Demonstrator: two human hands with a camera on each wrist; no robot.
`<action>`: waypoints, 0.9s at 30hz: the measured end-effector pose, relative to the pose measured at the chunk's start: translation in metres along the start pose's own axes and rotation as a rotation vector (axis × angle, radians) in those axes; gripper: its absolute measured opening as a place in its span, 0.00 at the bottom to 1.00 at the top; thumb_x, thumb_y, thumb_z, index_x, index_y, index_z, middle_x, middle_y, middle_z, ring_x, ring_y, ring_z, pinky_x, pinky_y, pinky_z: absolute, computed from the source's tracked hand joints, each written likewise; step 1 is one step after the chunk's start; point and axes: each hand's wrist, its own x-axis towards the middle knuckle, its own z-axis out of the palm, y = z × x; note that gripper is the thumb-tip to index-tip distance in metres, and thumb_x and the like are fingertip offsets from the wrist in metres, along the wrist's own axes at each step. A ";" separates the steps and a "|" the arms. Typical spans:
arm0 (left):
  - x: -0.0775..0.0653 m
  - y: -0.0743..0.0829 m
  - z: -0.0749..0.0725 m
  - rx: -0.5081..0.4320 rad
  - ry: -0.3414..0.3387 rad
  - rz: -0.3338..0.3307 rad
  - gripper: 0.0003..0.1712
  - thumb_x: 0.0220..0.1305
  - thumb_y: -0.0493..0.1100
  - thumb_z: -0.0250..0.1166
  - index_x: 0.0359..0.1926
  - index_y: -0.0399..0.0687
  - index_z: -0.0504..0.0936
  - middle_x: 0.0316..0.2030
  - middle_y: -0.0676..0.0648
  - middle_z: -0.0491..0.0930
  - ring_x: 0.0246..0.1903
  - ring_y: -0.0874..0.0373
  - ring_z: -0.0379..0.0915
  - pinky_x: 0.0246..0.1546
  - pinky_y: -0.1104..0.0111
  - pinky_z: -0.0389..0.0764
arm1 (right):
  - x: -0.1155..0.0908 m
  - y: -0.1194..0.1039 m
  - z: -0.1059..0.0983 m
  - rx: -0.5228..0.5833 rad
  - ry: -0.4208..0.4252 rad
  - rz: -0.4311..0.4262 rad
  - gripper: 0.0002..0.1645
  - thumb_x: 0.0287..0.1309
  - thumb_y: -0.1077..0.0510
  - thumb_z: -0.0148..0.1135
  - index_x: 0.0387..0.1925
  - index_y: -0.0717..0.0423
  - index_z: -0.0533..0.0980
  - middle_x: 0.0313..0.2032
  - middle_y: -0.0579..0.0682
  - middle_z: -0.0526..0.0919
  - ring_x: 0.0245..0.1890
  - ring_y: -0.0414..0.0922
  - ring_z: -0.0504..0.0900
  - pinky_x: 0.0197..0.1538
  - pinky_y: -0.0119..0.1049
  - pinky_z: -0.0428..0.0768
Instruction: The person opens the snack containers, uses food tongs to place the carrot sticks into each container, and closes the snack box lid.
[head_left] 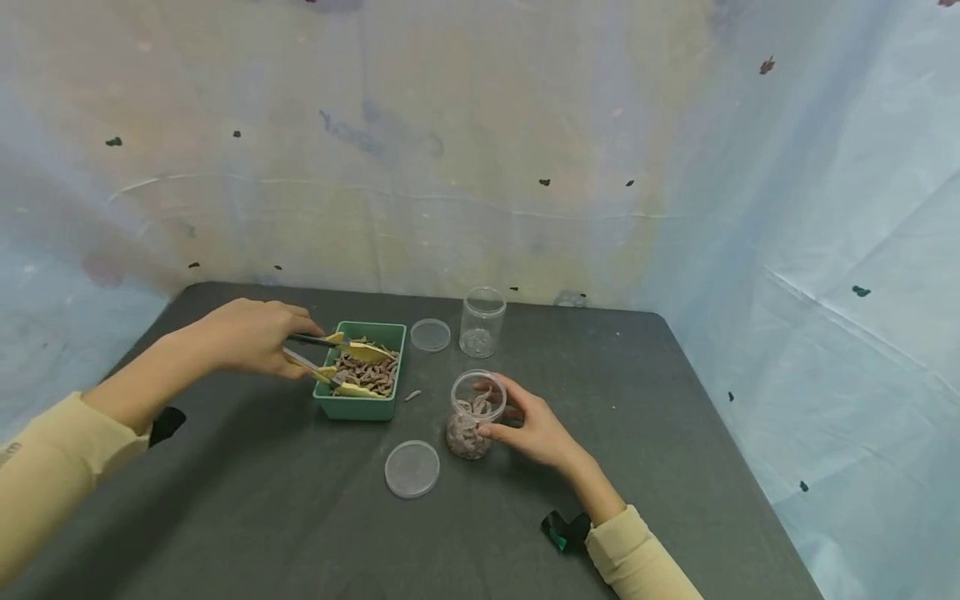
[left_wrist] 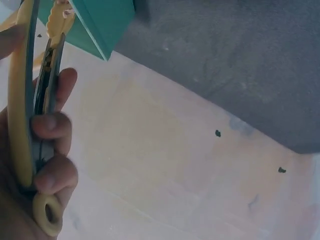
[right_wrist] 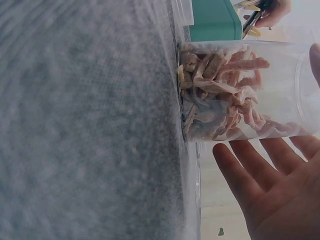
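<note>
My left hand (head_left: pixel 251 337) grips tongs (left_wrist: pixel 22 100) with yellow tips. Those tips reach into a green tub (head_left: pixel 356 408), spread apart among brownish, dried-looking strips (head_left: pixel 372 375). Thumb and fingers of my right hand (head_left: pixel 536 429) hold the sides of a see-through plastic jar (right_wrist: pixel 280 95) near its top. The jar stands upright and lidless on the dark table, about half filled with similar pale brown strips (right_wrist: pixel 220 85). In the right wrist view the right fingers extend along the jar's side.
Behind the held jar stands a second see-through jar (head_left: pixel 482 321), with a round lid (head_left: pixel 431 335) to its left. Another lid (head_left: pixel 412 469) lies in front of the tub. One loose strip (head_left: pixel 412 395) is on the table (head_left: pixel 300 517). Sheeting (head_left: pixel 450 150) hangs behind the table.
</note>
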 end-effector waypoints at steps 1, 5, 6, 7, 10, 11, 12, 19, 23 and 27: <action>0.001 0.000 0.001 0.004 0.012 0.005 0.38 0.50 0.65 0.81 0.57 0.50 0.87 0.54 0.42 0.84 0.42 0.45 0.84 0.32 0.52 0.83 | 0.000 0.000 0.000 0.001 0.000 0.004 0.44 0.65 0.55 0.73 0.78 0.49 0.63 0.69 0.58 0.75 0.64 0.55 0.79 0.62 0.53 0.79; 0.002 0.001 0.005 0.008 0.046 0.014 0.44 0.46 0.71 0.79 0.57 0.48 0.87 0.55 0.41 0.84 0.43 0.45 0.85 0.33 0.52 0.84 | 0.000 0.002 0.000 -0.002 -0.004 0.017 0.45 0.65 0.56 0.73 0.78 0.48 0.63 0.69 0.57 0.75 0.65 0.55 0.78 0.62 0.52 0.79; 0.003 0.001 0.006 0.006 0.051 0.014 0.43 0.47 0.70 0.79 0.57 0.48 0.87 0.55 0.41 0.85 0.42 0.46 0.85 0.32 0.53 0.84 | 0.000 0.002 0.000 -0.002 -0.003 0.015 0.44 0.65 0.57 0.73 0.78 0.48 0.63 0.69 0.57 0.75 0.65 0.55 0.78 0.62 0.52 0.79; 0.003 0.001 0.007 0.002 0.054 0.012 0.42 0.48 0.69 0.79 0.58 0.48 0.86 0.54 0.42 0.85 0.41 0.47 0.85 0.31 0.53 0.84 | 0.000 0.002 0.000 -0.003 -0.003 0.012 0.44 0.65 0.57 0.73 0.78 0.48 0.63 0.69 0.57 0.75 0.64 0.56 0.78 0.62 0.52 0.79; 0.003 -0.001 0.009 -0.011 0.054 -0.004 0.40 0.51 0.68 0.78 0.58 0.49 0.86 0.54 0.44 0.86 0.38 0.51 0.85 0.29 0.57 0.82 | 0.001 0.003 -0.001 -0.001 -0.002 0.004 0.44 0.65 0.57 0.73 0.78 0.48 0.63 0.69 0.57 0.76 0.64 0.56 0.79 0.61 0.53 0.80; 0.003 -0.002 0.010 -0.015 0.053 -0.007 0.40 0.52 0.69 0.77 0.58 0.49 0.86 0.54 0.44 0.86 0.36 0.53 0.85 0.28 0.58 0.82 | 0.001 0.003 -0.001 -0.001 -0.001 0.004 0.44 0.65 0.57 0.73 0.78 0.47 0.63 0.68 0.57 0.76 0.64 0.56 0.79 0.61 0.52 0.80; 0.004 -0.004 0.011 -0.020 0.052 -0.014 0.39 0.54 0.68 0.77 0.59 0.50 0.85 0.54 0.44 0.86 0.35 0.55 0.84 0.27 0.59 0.81 | 0.001 0.003 -0.001 -0.002 0.000 0.005 0.44 0.65 0.57 0.73 0.78 0.48 0.63 0.68 0.56 0.76 0.64 0.55 0.79 0.61 0.52 0.80; 0.003 -0.013 0.016 -0.044 0.045 -0.042 0.34 0.58 0.69 0.73 0.57 0.56 0.85 0.49 0.48 0.87 0.25 0.63 0.74 0.20 0.64 0.71 | 0.000 0.002 0.000 -0.005 -0.005 0.011 0.44 0.65 0.58 0.73 0.78 0.48 0.63 0.69 0.56 0.76 0.64 0.52 0.79 0.62 0.49 0.80; 0.003 -0.015 0.014 -0.044 0.062 -0.045 0.29 0.59 0.67 0.74 0.55 0.57 0.86 0.46 0.51 0.87 0.24 0.64 0.72 0.20 0.64 0.69 | 0.000 0.001 0.000 -0.004 -0.005 0.014 0.44 0.66 0.57 0.73 0.78 0.48 0.63 0.69 0.57 0.76 0.64 0.52 0.79 0.62 0.49 0.80; 0.000 -0.018 0.011 -0.048 0.078 -0.049 0.27 0.59 0.66 0.74 0.52 0.58 0.87 0.46 0.52 0.88 0.25 0.65 0.73 0.21 0.65 0.70 | 0.000 0.002 0.000 -0.006 -0.005 0.017 0.44 0.66 0.56 0.73 0.78 0.48 0.63 0.69 0.57 0.75 0.65 0.52 0.79 0.62 0.50 0.80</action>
